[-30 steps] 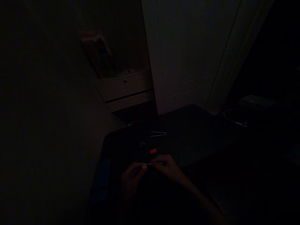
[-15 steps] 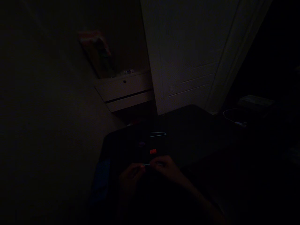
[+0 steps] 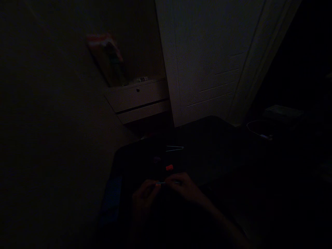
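The picture is very dark. My left hand (image 3: 145, 195) has its fingertips pinched on a small orange-red piece (image 3: 158, 184), mostly hidden by the fingers. My right hand (image 3: 183, 185) is closed on a thin pale rod (image 3: 163, 182), whose tip reaches across to the orange-red piece. Whether the rod sits in the piece or only touches it, I cannot tell. Just beyond my hands, a small orange-red block (image 3: 169, 167) lies on the dark table (image 3: 207, 145). Behind it are a dim purplish object (image 3: 157, 159) and a thin V-shaped pale item (image 3: 175, 148).
A blue flat object (image 3: 111, 199) lies at the table's left side. Past the far edge stand a white drawer unit (image 3: 145, 98) and a pale panelled door (image 3: 204, 62). To the right are a box (image 3: 282, 112) and a white cable (image 3: 252, 130).
The left fingertips have shifted slightly around the orange-red piece, and the right fingers have moved a little to the left. The things on the table stay in place.
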`<state>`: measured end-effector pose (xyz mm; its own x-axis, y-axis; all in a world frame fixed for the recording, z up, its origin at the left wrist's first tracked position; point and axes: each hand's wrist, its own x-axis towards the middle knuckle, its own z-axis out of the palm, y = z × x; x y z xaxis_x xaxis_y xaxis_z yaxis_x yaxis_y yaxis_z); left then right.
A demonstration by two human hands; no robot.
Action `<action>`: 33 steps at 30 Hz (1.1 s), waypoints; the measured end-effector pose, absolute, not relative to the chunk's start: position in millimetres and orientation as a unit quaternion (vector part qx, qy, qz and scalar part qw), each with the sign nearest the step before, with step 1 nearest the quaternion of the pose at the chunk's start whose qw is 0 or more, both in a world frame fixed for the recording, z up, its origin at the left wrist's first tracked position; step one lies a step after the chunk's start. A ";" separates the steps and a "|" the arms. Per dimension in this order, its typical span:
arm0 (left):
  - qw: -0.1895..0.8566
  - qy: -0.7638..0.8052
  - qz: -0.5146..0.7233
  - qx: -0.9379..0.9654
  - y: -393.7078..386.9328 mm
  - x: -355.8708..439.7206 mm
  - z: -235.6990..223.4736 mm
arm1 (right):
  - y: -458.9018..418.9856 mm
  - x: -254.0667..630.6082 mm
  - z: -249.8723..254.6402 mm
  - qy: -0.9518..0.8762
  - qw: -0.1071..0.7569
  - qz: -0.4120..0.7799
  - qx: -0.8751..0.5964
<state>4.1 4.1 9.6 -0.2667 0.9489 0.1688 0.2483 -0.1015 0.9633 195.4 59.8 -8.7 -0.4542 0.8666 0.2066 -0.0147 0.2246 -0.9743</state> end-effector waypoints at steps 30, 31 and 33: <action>0.350 0.619 0.525 0.468 4.2 4.1 11.8 | 61.9 198.9 -10.8 -0.723 0.415 0.472 -0.288; 0.352 0.619 0.524 0.468 4.4 3.8 11.4 | 61.8 198.7 -11.5 -0.723 0.415 0.471 -0.289; 0.353 0.619 0.526 0.466 4.8 3.4 11.1 | 61.7 198.0 -13.1 -0.722 0.415 0.468 -0.294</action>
<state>3.4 4.8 11.1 -0.3176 0.9467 0.0530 0.2050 0.0140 0.9787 198.0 61.7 -13.1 -0.4825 0.8135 0.3248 0.0352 0.3886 -0.9208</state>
